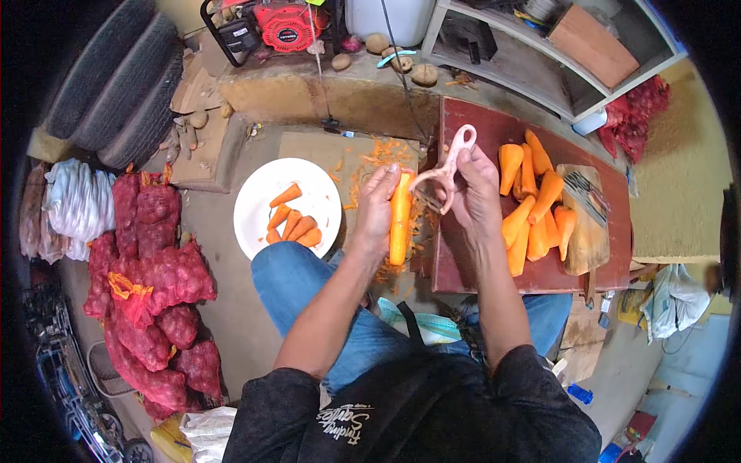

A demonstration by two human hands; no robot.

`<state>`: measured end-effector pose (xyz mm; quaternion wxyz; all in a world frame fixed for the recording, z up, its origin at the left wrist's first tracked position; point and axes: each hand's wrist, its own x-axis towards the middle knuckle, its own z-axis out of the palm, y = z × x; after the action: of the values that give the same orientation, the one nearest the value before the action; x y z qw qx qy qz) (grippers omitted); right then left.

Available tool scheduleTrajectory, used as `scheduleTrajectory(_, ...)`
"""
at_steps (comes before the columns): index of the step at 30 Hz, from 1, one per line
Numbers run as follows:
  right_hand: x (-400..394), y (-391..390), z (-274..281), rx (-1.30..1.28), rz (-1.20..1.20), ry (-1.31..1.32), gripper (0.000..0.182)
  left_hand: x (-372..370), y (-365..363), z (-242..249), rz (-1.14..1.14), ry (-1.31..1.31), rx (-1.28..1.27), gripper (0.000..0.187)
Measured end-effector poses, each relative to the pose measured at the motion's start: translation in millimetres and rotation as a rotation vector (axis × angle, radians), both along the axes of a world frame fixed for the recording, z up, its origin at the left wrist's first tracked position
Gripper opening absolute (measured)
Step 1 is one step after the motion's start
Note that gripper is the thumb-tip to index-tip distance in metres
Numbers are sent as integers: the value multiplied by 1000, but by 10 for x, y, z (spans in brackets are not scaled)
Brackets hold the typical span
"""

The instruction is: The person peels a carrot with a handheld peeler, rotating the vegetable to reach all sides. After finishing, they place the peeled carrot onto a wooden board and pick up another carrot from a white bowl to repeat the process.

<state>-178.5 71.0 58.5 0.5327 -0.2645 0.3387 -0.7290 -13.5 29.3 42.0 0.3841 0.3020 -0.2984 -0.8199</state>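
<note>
I have the left hand (378, 204) with its fingers and thumb closed around a carrot (399, 228), which hangs lengthwise below the fingertips, its upper end level with them and its lower end pointing back toward the body. The right hand (475, 185) is clamped on a pale pink peeler (446, 174); its looped handle end sticks up past the thumb and fingers, while the forked blade end reaches out from them toward the carrot. The fork sits right by the carrot's upper part, but I can't tell from here whether it touches. To the left of my left fingers, and a little nearer the body, a white bowl (251, 212) holds several smaller carrot pieces (291, 224). Just past those same fingers, orange peelings (386, 150) lie scattered on a flat piece of cardboard (305, 147), and more show below the hands. To the right of my right fingers, a dark red table (471, 266) carries a heap of carrots (547, 195), with a wooden board (590, 243) on the heap's far side from the fingers. Well off to the left of both hands I see red net bags (154, 274), and well beyond the fingertips, a red machine (285, 27).
</note>
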Motion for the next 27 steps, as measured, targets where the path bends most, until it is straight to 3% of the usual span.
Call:
scheduleTrajectory(7, 418, 247, -6, 87, 185, -62, 29, -42, -25, 60, 69, 132, 66, 27)
scheduleTrajectory(15, 331, 19, -36, 69, 50, 22, 28, 23, -74, -52, 27, 182, -34, 27)
scheduleTrajectory(24, 171, -449, -34, 15, -27, 130, 19, 6, -82, 5, 92, 189, 56, 26)
scheduleTrajectory(27, 26, -609, -71, 0, -96, 33, 17, 80, -60, 52, 19, -41, 50, 29)
